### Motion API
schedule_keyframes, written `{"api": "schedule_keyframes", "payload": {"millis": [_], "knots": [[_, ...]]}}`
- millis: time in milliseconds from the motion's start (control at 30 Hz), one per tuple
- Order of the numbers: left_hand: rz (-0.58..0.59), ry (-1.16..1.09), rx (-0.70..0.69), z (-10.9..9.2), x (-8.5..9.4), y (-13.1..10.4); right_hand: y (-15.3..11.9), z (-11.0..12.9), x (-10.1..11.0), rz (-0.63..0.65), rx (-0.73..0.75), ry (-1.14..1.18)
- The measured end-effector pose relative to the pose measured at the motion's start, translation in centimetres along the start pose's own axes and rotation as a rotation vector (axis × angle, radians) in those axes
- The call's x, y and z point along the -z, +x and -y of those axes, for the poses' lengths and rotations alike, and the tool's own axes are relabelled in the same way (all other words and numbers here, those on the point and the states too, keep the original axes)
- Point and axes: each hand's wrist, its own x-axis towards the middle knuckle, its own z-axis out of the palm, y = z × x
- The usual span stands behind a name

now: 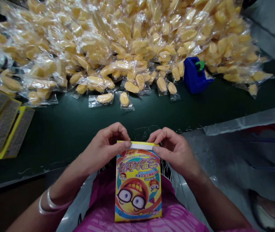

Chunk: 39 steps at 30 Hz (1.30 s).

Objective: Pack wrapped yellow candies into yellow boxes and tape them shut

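A yellow printed cardboard box point(138, 183) with a cartoon face in glasses rests against my lap, its lettering upside down to me. My left hand point(110, 141) pinches the left corner of its upper edge, thumb on the front. At the right corner, my right hand point(170, 148) grips the same edge between thumb and fingers. Between my thumbs runs a white strip point(141, 146) along that edge. Whether the box has anything inside cannot be seen.
A large heap of clear-wrapped yellow oval pieces point(127, 38) covers the back of the dark green table point(79, 119). A blue tape dispenser point(195, 75) stands at the heap's front right. Several yellow boxes point(9, 132) lie at the left. Another person's foot point(263, 206) shows at lower right.
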Motion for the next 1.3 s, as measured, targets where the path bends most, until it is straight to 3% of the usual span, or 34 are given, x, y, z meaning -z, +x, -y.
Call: {"api": "schedule_keyframes", "payload": {"millis": [167,367,433,600,667,833,1000,1133,1300], "knots": [[0.050,0.097,-0.030,-1.5,0.0,1.4,1.7,0.6,0.9,-0.050,-0.128,0.004],[0.080,0.202,-0.022,-0.6,0.4,0.8,0.6,0.3,1.5,0.018,-0.040,-0.049],[0.021,0.225,-0.051,0.0,0.4,0.0,-0.1,0.1,1.3,-0.001,0.007,-0.091],[-0.280,0.238,-0.173,1.7,-0.5,-2.1,-1.3,-0.1,1.1,-0.077,0.092,-0.177],[-0.324,0.291,-0.222,2.2,-0.8,-2.6,-1.5,0.1,1.1,-0.080,0.102,-0.202],[-0.253,0.350,-0.256,2.8,-0.2,-3.1,-2.0,0.6,1.1,-0.082,0.104,-0.253],[-0.040,0.308,-0.216,2.7,0.7,-3.3,-2.2,0.6,0.5,-0.038,0.088,-0.242],[-0.112,0.154,-0.088,2.8,0.2,-3.6,-2.0,0.6,0.0,-0.062,0.088,-0.179],[-0.186,0.232,0.014,2.8,0.1,-3.5,-0.7,0.1,-0.8,-0.079,0.087,-0.060]]}}
